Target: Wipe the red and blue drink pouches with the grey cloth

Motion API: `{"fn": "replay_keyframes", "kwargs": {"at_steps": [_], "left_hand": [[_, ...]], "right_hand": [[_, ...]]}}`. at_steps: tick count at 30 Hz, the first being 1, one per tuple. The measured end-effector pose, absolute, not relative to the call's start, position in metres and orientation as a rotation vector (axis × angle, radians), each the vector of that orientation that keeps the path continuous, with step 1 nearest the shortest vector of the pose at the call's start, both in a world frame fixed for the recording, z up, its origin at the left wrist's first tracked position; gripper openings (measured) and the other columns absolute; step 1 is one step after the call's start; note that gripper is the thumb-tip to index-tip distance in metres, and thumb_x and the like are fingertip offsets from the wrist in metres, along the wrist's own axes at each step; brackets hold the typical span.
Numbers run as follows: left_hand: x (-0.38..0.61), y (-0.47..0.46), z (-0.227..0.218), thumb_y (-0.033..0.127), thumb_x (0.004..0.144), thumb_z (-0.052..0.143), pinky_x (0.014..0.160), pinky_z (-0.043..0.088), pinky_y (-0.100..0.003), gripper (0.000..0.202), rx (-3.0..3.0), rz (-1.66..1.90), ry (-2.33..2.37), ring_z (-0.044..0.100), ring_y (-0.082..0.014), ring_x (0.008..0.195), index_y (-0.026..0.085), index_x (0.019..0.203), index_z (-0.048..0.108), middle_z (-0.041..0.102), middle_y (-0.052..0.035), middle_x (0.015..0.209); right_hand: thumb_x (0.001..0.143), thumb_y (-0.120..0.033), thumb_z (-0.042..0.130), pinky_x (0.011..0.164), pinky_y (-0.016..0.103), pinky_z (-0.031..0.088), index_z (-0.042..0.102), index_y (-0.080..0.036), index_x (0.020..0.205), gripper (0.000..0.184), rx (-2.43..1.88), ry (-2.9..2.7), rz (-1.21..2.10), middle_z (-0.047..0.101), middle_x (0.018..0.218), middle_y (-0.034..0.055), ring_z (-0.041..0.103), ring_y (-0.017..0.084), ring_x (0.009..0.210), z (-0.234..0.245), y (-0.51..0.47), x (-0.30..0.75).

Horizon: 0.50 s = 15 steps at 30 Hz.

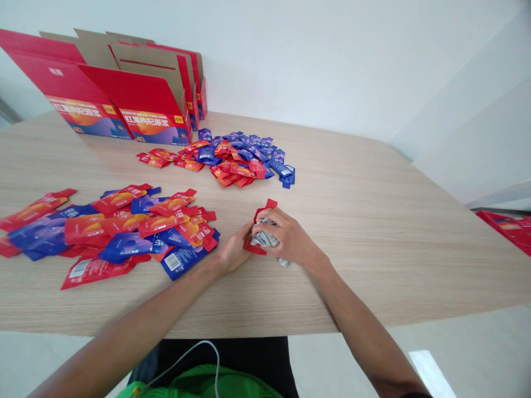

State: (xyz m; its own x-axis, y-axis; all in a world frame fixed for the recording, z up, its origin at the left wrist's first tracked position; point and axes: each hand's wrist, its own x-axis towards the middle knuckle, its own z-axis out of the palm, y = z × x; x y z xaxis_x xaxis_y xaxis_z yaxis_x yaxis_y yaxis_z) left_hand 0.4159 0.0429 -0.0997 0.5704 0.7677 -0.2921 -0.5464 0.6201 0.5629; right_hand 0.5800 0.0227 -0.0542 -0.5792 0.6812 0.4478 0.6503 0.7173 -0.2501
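Over the front middle of the table, my left hand is closed on a red pouch, its fingers partly hidden behind it. My right hand grips a crumpled grey-and-white wad that lies against the pouch's face; whether it is cloth or paper I cannot tell. A bit of the wad hangs out below my right palm. Left of my hands spreads a heap of large red and blue pouches. Beyond them lies a pile of small red and blue sachets.
Red printed cartons with raised flaps stand at the back left, near the white wall. A light wood table carries everything. Something red shows past its right edge. A white cable hangs over my lap.
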Motion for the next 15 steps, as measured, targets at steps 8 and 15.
{"fn": "replay_keyframes", "kwargs": {"at_steps": [8,15], "left_hand": [[0.4204,0.043,-0.104,0.022,0.103,0.043,0.094,0.051,-0.028,0.034,0.481,0.82,0.468,0.068,-0.0178,0.095,0.015,0.102,0.076,0.076,-0.0068,0.1],[0.4158,0.0436,-0.1005,0.026,0.103,0.044,0.076,0.053,-0.027,0.035,0.425,0.851,0.559,0.067,-0.017,0.076,0.014,0.089,0.073,0.073,-0.006,0.084]], "right_hand": [[0.082,-0.01,0.069,0.092,0.044,0.056,0.068,-0.024,0.106,0.027,-1.299,-2.025,-0.089,0.061,0.115,0.0095,0.06,0.029,0.105,-0.0535,0.025,0.585],[0.081,-0.014,0.076,0.095,0.041,0.056,0.068,-0.024,0.102,0.025,-1.012,-2.376,0.081,0.061,0.117,0.0084,0.061,0.025,0.108,-0.0541,0.0232,0.5806]]}}
